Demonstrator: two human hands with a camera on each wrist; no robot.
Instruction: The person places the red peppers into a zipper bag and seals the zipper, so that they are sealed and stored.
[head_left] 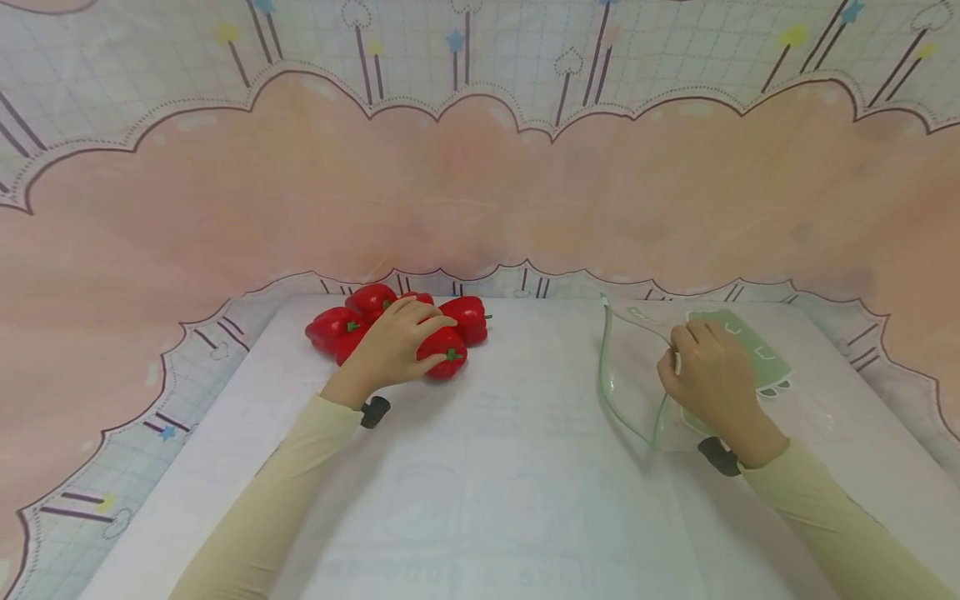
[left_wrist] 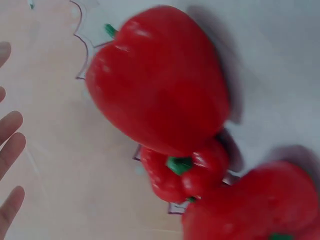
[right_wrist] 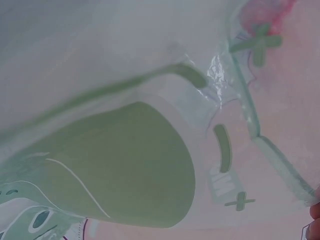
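Red bell peppers (head_left: 465, 320) with green stems lie grouped on the white table. My left hand (head_left: 393, 342) reaches over them with fingers spread. Its thumb is beside the front pepper (head_left: 442, 354); I cannot tell from the head view whether it touches. In the left wrist view, the fingertips stand at the left edge, apart from the large pepper (left_wrist: 160, 80). On the right, my right hand (head_left: 708, 375) pinches the green rim of a clear plastic bag (head_left: 738, 342) with a green print. The bag's mouth gapes toward the left. Only a bit of that hand shows in the right wrist view.
The white tabletop (head_left: 495, 467) spreads between the peppers and the bag and toward the front. Behind the table and along its sides hangs a patterned peach and pale blue cloth (head_left: 480, 192).
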